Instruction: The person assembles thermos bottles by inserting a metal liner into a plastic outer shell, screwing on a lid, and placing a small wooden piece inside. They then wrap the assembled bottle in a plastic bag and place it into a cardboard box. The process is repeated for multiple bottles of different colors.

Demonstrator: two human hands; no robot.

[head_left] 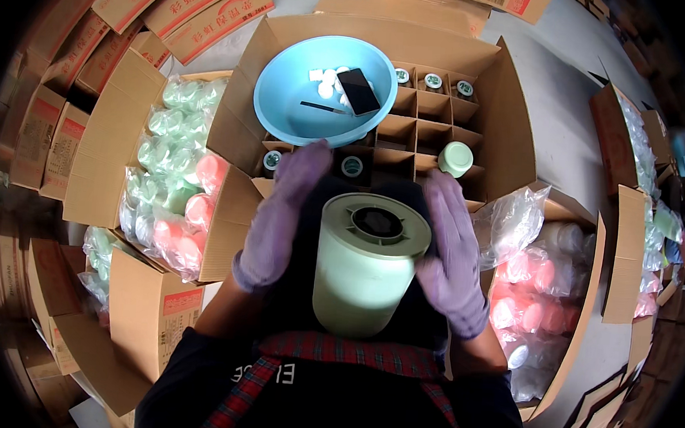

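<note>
A large pale green plastic cylinder (360, 286) stands at my lap, in front of the plaid apron. Its ribbed end, with a black round middle, faces up. My left hand (279, 224), in a light purple glove, is raised to the left of the cylinder, apart from it, fingers stretched out. On the other side my right hand (451, 260), gloved alike, is also stretched open, its thumb side close to the cylinder's wall; I cannot tell whether it touches. Neither hand holds anything. Just beyond my right fingertips sits a small light green jar (456, 159).
Ahead, a divided cardboard box (513, 115) holds several lidded jars. Over its left part rests a blue basin (278, 112) with a phone (358, 92), a thin dark tool and white caps. Boxes of bagged green and pink cups (176, 145) flank me, another box (578, 330) at right.
</note>
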